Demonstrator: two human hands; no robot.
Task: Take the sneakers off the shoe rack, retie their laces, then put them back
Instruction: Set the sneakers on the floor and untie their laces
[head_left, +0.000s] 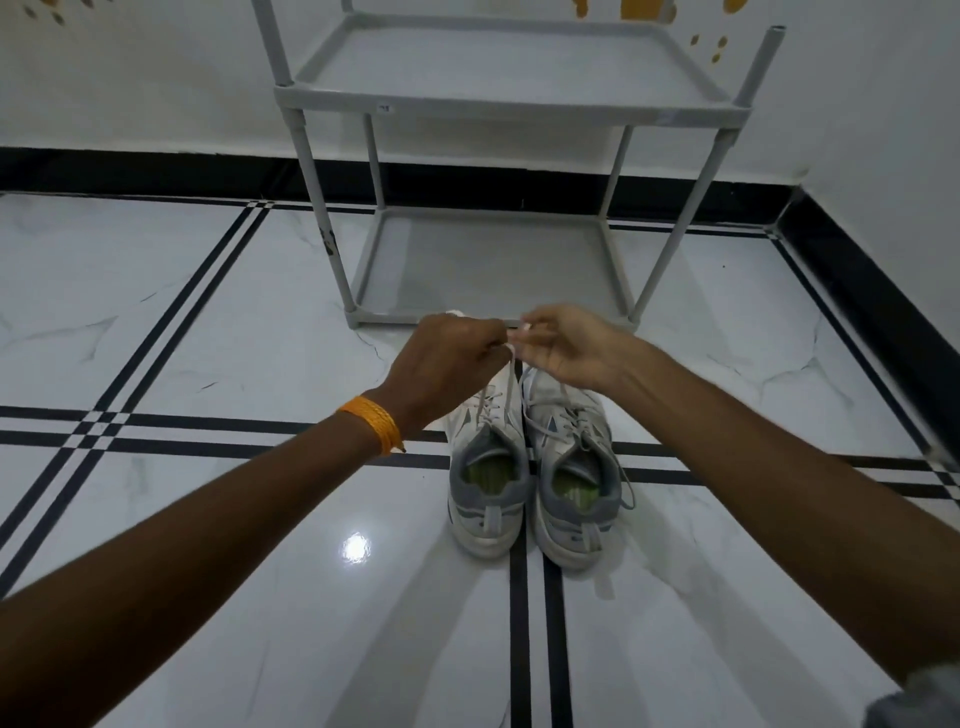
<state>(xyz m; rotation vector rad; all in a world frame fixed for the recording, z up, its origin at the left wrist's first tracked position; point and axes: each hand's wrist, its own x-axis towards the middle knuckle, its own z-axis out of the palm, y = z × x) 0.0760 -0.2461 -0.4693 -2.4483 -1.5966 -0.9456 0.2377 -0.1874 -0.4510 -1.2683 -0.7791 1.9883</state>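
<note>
Two white and grey sneakers stand side by side on the floor, heels toward me: the left sneaker (485, 467) and the right sneaker (574, 467). Both hands hover above their toes and meet there. My left hand (447, 364), with an orange band on its wrist, pinches the lace (506, 382) that rises taut from the left sneaker. My right hand (563, 345) pinches a white lace end just beside the left hand's fingertips. The right sneaker's laces hang loose over its outer side. The toes of both shoes are hidden under my hands.
The grey plastic shoe rack (498, 98) stands just beyond the sneakers against the white wall, its two visible shelves bare. The floor is glossy white marble tile with black stripes, and a black skirting runs along both walls, meeting in a corner at right.
</note>
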